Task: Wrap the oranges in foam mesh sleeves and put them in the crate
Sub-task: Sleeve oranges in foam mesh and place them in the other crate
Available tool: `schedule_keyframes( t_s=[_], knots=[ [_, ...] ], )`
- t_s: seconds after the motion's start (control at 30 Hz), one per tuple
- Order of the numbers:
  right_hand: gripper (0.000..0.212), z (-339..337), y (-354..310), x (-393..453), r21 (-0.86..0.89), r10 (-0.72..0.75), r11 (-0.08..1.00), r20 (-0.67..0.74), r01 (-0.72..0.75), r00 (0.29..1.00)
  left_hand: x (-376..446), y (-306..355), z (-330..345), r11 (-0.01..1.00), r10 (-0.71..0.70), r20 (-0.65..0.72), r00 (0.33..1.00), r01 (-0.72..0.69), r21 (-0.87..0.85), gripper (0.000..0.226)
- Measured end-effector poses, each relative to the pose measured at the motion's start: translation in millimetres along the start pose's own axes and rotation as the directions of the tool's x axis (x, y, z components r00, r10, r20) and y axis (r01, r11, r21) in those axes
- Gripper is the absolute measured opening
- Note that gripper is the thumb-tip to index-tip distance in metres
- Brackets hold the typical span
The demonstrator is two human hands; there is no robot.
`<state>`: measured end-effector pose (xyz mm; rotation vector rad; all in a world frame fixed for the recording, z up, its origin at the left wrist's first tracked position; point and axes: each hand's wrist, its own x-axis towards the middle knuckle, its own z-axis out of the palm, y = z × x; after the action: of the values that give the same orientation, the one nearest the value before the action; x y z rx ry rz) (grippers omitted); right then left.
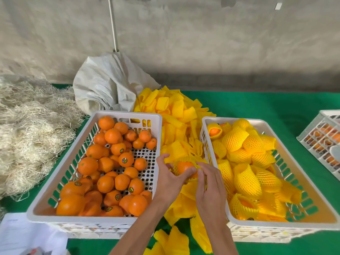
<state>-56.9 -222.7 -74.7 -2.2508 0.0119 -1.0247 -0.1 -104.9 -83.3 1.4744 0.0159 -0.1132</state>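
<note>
Head view: two hands, three white slatted plastic crates, one round orange fruit (184, 167) being wrapped.
At 6 o'clock the left hand (170, 178) and right hand (208, 183) both grasp the yellow foam mesh sleeve (185, 160) half around the fruit — glossy peel showing — between the crate of bare oranges (95, 217) at 8 and the crate of wrapped oranges (283, 225) at 4. A third crate (320, 137) sits at 3. Green cloth table (257, 105); grey concrete wall (202, 37).

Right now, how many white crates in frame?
3. Left crate holds bare oranges; right crate holds sleeved oranges; a third crate sits cut off at the right edge. What may be stacked crates shows under the front two, so more may be hidden.
</note>
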Motion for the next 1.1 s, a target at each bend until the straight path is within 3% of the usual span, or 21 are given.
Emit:
schedule_keyframes(
  t_s=[0.07, 0.13, 0.23, 0.3, 0.4, 0.47, 0.6, 0.77, 0.93, 1.1],
  knots=[
    [0.026, -1, 2, -4, -0.043, -0.036, 0.998, 0.02, 0.037, 0.999, 0, -3, -1, 0.994, 0.053, 0.051, 0.997, -0.057, 0.096, 0.078],
    [0.025, -1, -1, -4, -0.059, 0.06, 0.997, 0.057, -0.056, 0.997, 3, -3, 0, 0.994, 0.03, 0.075, 0.997, -0.038, 0.107, 0.052],
    [0.042, 4, -10, -2, -0.136, 0.29, 0.954, 0.192, -0.267, 0.938, 3, 4, 0, 0.983, -0.139, 0.1, 0.985, 0.15, -0.108, 0.037],
    [0.046, 8, -15, -1, -0.187, 0.363, 0.928, 0.268, -0.321, 0.893, 3, 7, -4, 0.957, -0.207, 0.141, 0.968, 0.231, -0.175, 0.039],
    [0.047, 10, -18, 3, -0.187, 0.396, 0.916, 0.286, -0.354, 0.873, 3, 7, -6, 0.944, -0.204, 0.235, 0.95, 0.254, -0.21, 0.066],
    [0.043, 6, -17, 7, -0.19, 0.39, 0.918, 0.262, -0.349, 0.883, 2, 6, -3, 0.961, -0.177, 0.23, 0.957, 0.219, -0.171, 0.069],
    [0.037, -1, -15, 11, -0.165, 0.335, 0.94, 0.27, -0.299, 0.903, 7, 7, 3, 0.977, -0.181, 0.054, 0.982, 0.186, -0.105, 0.065],
    [0.038, -6, -12, 7, -0.136, 0.298, 0.953, 0.248, -0.272, 0.922, 6, 6, 10, 0.997, -0.065, -0.024, 0.998, 0.066, 0.037, 0.038],
    [0.047, -27, 3, 9, -0.107, 0.326, 0.944, 0.134, -0.313, 0.936, 17, 22, 50, 0.976, 0.029, 0.03, 0.999, -0.035, 0.214, 0.073],
    [0.068, -55, 32, 17, -0.15, 0.395, 0.916, 0.168, -0.373, 0.903, 34, 38, 112, 0.962, 0.117, 0.178, 0.977, -0.156, 0.223, 0.066]
  ],
)
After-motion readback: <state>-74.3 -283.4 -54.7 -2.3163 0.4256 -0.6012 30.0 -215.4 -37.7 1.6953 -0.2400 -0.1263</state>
